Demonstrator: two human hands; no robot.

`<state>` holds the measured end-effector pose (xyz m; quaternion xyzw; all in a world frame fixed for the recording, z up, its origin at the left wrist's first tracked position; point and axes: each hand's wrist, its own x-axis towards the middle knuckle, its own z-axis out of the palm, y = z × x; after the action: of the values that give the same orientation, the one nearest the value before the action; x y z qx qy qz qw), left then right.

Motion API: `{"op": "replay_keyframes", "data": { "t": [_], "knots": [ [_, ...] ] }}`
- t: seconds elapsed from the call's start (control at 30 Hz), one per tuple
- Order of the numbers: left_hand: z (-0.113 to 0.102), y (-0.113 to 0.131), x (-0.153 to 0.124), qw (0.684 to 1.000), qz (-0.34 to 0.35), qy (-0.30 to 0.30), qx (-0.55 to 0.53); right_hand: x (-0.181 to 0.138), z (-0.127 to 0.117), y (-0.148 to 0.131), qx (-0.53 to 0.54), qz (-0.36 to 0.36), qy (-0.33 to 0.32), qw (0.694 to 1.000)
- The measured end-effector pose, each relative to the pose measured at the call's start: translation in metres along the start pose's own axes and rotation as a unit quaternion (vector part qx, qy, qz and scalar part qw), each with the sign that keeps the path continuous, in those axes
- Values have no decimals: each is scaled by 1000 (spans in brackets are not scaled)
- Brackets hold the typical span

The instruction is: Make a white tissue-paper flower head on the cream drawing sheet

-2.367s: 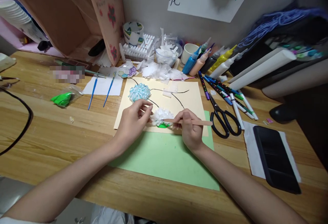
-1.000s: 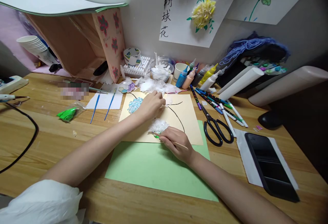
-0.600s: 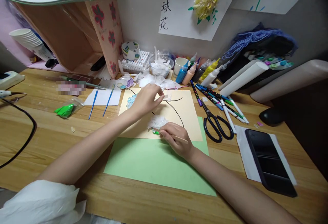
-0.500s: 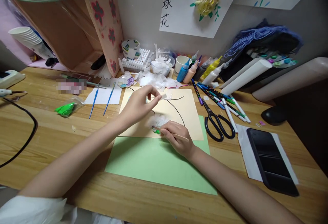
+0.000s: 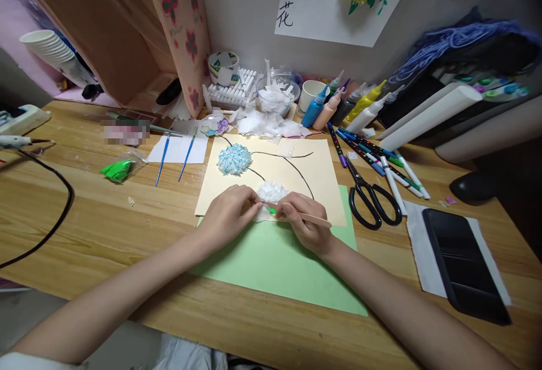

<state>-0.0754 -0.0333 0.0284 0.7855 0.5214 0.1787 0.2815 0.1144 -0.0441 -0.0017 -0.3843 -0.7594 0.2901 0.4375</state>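
My left hand (image 5: 228, 212) pinches a small piece of white tissue paper (image 5: 261, 215) at the near edge of a cream sheet (image 5: 326, 189). In my right hand (image 5: 308, 217) is a flat wooden craft stick (image 5: 317, 221), its far end close to the tissue piece. Something bright green (image 5: 271, 210) shows between the hands; what it is I cannot make out. Just beyond the fingers lies a fluffy white paper flower (image 5: 272, 191). A blue-and-white paper flower (image 5: 234, 159) sits at the sheet's left, among drawn black lines. Green paper (image 5: 275, 262) lies beneath.
Black scissors (image 5: 372, 200), several markers (image 5: 393, 172) and a phone (image 5: 461, 262) lie on the right. Paint bottles (image 5: 315, 107) and a bowl of tissue scraps (image 5: 276, 96) stand at the back. Two blue brushes (image 5: 187, 155) and a green packet (image 5: 118, 169) are on the left.
My left hand has come down and nearer with the tissue piece, to beside my right hand, uncovering the blue-and-white flower. The right hand keeps its grip on the stick. The view has tilted down.
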Motion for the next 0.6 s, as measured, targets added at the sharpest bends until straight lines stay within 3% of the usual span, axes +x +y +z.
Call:
{"op": "replay_keyframes", "data": {
  "t": [0.2,0.4,0.6],
  "knots": [
    [3,-3,-1,998,29,32,36,-3,-2,-4,4,-47,60,997],
    [6,-6,0,995,50,49,65,3,-2,-5,-22,-82,-2,996],
    [8,-7,1,994,63,58,70,5,0,-4,-35,-82,-23,996]
  ]
}}
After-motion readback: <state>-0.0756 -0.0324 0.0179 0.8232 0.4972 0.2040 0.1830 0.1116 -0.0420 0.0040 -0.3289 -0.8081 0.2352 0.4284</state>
